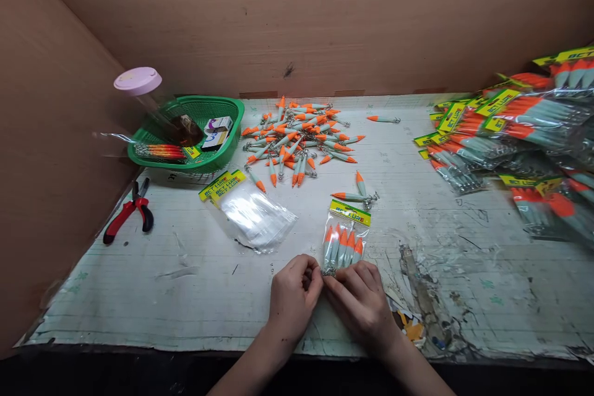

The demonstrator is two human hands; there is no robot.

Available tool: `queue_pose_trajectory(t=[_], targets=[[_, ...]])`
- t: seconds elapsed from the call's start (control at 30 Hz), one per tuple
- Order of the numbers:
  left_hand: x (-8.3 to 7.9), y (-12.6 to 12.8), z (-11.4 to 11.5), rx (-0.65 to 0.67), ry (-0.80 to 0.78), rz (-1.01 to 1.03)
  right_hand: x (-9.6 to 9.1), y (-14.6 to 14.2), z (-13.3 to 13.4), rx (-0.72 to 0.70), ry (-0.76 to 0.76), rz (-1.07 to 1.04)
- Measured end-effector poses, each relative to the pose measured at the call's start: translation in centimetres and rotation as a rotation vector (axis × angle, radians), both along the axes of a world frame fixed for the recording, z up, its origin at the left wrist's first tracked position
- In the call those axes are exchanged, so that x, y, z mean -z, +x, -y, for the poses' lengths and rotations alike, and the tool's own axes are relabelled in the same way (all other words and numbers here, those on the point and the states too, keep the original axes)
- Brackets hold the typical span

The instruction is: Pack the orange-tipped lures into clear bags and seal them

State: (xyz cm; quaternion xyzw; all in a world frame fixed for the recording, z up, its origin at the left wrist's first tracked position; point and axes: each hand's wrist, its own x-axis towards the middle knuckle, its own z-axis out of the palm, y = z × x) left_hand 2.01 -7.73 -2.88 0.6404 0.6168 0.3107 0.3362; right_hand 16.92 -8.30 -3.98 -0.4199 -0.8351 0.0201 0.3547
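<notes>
A clear plastic bag of fishing lures (344, 241) lies flat before me, its yellow-green header pointing away. Inside, several orange-tipped, pale squid lures stand side by side, with their hooks at the near end. My left hand (297, 291) is closed in a pinch at the bag's lower left corner. Along its lower edge, my right hand (362, 294) is closed, with bent fingers pressing on the plastic and covering the lower right corner. Just beyond the header rest two loose lures (348, 196). To the left is a stack of flat header bags (255, 213).
A heap of loose lures (297, 136) lies at the back. Filled lure bags (492, 130) are piled at the right. On the left are a green basket (236, 120), a pink-lidded bottle (138, 81) and red-handled pliers (121, 221). Wooden walls bound the table's back and left.
</notes>
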Motion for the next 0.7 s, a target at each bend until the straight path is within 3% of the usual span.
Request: queue_pose_trajectory(t=[0.27, 0.47, 0.7], targets=[[0.2, 0.1, 1.0, 0.078, 0.145, -0.104, 0.0, -0.5, 0.0, 0.106, -0.076, -0.142], [-0.1, -0.5, 1.1, 0.14, 0.244, -0.244, -0.2, 0.8, 0.3, 0.154, -0.143, -0.094], [-0.5, -1.9, -2.0, 0.597, 0.356, -0.327, 0.1, 2.1, 0.7, 0.187, -0.23, -0.086]])
